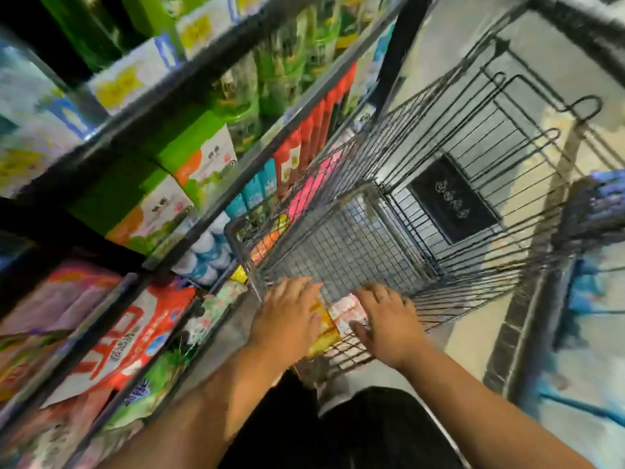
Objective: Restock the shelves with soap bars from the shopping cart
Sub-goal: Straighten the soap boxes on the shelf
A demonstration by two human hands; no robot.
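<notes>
Two bare hands reach into a grey wire-mesh shopping cart (338, 238), at its 6 o'clock end. The left hand (287, 316) covers a glossy yellow-orange rectangular soap pack (326, 333); blur hides whether its grip is closed. The right hand (385, 319), its grip spread flat, rests by a pink-white pack (343, 308). Dark-railed shelves (162, 99) of bright cartons stand at 9 o'clock.

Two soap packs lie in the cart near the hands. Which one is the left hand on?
The yellow-orange pack. The pink-white pack beside it lies by the right hand instead.
</notes>
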